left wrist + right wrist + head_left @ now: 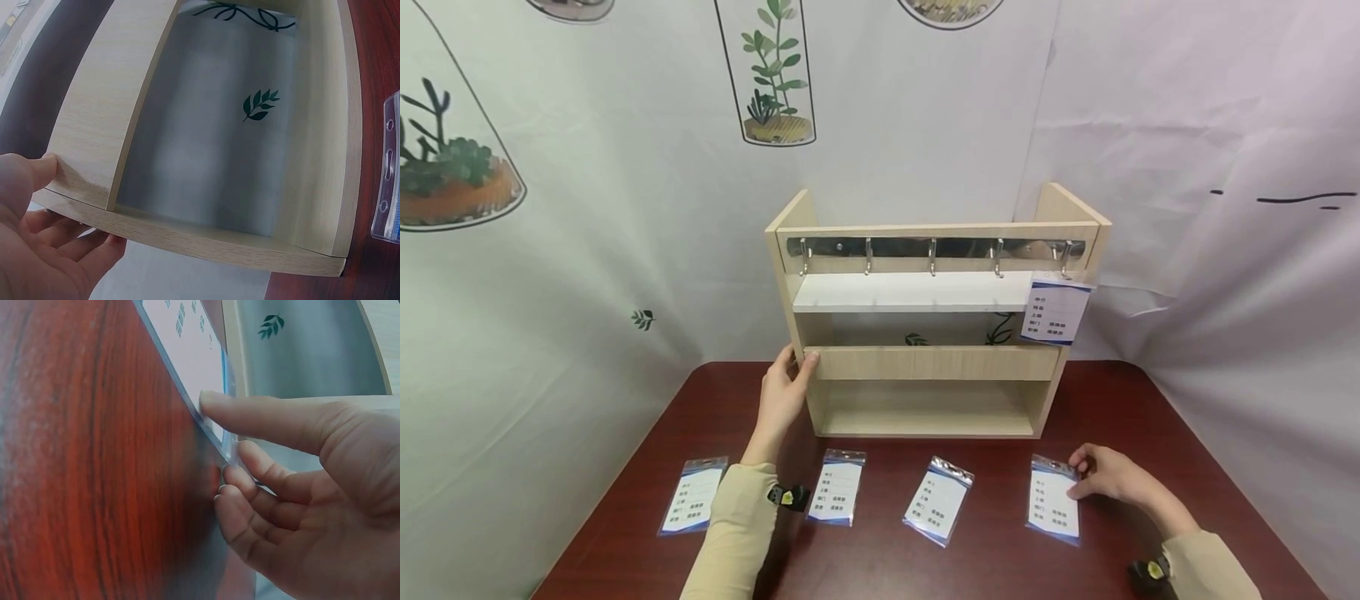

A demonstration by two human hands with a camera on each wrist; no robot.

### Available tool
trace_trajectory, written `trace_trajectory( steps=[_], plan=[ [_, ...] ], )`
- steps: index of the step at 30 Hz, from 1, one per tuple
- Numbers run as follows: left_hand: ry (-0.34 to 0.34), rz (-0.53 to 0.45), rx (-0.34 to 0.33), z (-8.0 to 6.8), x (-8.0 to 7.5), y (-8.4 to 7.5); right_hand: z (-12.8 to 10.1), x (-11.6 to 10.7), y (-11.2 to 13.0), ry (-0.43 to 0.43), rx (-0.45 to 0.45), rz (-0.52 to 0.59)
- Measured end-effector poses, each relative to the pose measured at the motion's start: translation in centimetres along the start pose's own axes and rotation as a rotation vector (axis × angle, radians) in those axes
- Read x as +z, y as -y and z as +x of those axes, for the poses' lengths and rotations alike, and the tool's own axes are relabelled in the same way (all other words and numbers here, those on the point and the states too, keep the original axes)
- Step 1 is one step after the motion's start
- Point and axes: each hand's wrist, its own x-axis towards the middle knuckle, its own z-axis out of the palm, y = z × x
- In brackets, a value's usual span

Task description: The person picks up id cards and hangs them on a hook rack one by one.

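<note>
Now lifting the edge of the rightmost badge off the table, right hand working at its upper right corner: thumb lying on the clear sleeve, curled fingers tucked under its rim, so already pinching it though most of it is lying flat on the wood. Meanwhile bracing the rack with the left hand, thumb set on the front of the middle board, fingers wrapped round the left side panel and clasping it. Judging the step as the pick-up just starting; next calling for peeling the badge fully clear, turning its slotted top upward and carrying it up to a free hook, threading the slot over the tip while keeping the rack steady. One badge already hanging from the far right hook, four hooks to its left looking bare. Three more badges lying in a row on the table, near the front edge: one left of the left forearm, one just right of it, one in the middle, tilted.
</note>
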Motion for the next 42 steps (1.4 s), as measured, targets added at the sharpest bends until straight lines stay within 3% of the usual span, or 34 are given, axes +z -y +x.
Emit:
trace_trajectory(
  steps=[13,23,37,42],
  plan=[
    [0.003,0.011,-0.007,0.1,0.0,-0.1,-1.0,-1.5,0.3,-0.155,0.001,-0.039],
    [0.001,0.009,-0.003,-0.1,-0.1,0.1,-1.9,-2.6,1.2,-0.2,-0.062,0.077],
    [-0.023,0.002,0.003,-0.2,0.2,0.2,-2.1,-2.9,2.3,-0.123,-0.099,0.261],
    [-0.038,0.007,0.012,-0.2,0.3,0.2,-2.3,-3.4,3.4,-0.126,-0.1,0.276]
  ],
)
